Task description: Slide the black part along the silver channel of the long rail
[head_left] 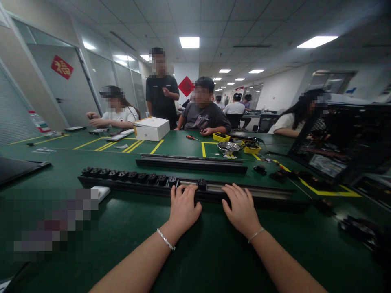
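So the long black rail (189, 191) is lying across the green table (198, 252) right in front of the person, running left to right. A row of small black modules (128, 176) is sitting along its left half, and one lone black module (202, 184) is sitting by itself near the middle, between the two hands. The left hand (183, 207) is resting palm-down on the rail's near edge, fingers slightly spread and lying flat, not pinching anything. The right hand (241, 207) is doing the same a bit further right, fingers fanned out over the rail.

My read: they're steadying the rail partway through filling it, since the right half is looking bare. The next move probably calls for sliding that lone module left to join the row while one hand is pinning the rail so it isn't shifting.

Further out, a second black rail (191, 162) is lying parallel just behind. Past that there's a white box (152, 128), a metal bowl (228, 147), yellow trays (221, 137) and a red-handled screwdriver (192, 138). Several other people are sitting or standing on the far side.
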The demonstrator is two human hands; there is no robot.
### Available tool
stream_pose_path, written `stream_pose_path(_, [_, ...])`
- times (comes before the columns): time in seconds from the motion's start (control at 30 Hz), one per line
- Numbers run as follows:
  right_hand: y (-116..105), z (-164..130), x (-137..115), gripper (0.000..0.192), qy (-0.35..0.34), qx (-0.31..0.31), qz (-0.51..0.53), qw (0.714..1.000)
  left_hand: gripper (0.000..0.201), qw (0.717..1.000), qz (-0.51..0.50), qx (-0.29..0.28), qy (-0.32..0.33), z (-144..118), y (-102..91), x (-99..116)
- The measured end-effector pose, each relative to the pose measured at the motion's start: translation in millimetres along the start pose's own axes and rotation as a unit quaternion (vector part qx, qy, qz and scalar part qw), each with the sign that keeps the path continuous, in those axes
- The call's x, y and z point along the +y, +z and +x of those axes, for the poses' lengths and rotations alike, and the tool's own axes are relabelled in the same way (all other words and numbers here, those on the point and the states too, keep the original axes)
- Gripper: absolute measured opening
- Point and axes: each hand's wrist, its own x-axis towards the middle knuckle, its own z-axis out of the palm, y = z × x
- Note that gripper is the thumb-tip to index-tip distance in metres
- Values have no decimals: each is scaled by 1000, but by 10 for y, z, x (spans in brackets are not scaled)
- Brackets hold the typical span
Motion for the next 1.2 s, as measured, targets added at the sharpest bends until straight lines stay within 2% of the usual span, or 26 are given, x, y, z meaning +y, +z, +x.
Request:
stream_pose_path(0.13, [77,46,-208,41,-66,-6,45,997,44,1000,3,4,2,-3,4,14])
stream_pose_path(0.37, [96,113,-357,41,-36,-16,18,999,44,1000,-1,10,4,2,27,2])
stream_pose_path(0.73, [107,119,-292,45,-69,-14,-19,997,51,1000,0,22,16,-15,61,-13])
stream_pose_path(1.2, [95,133,-226,40,-83,-10,-14,996,48,999,18,14,29,-13,86,-43])
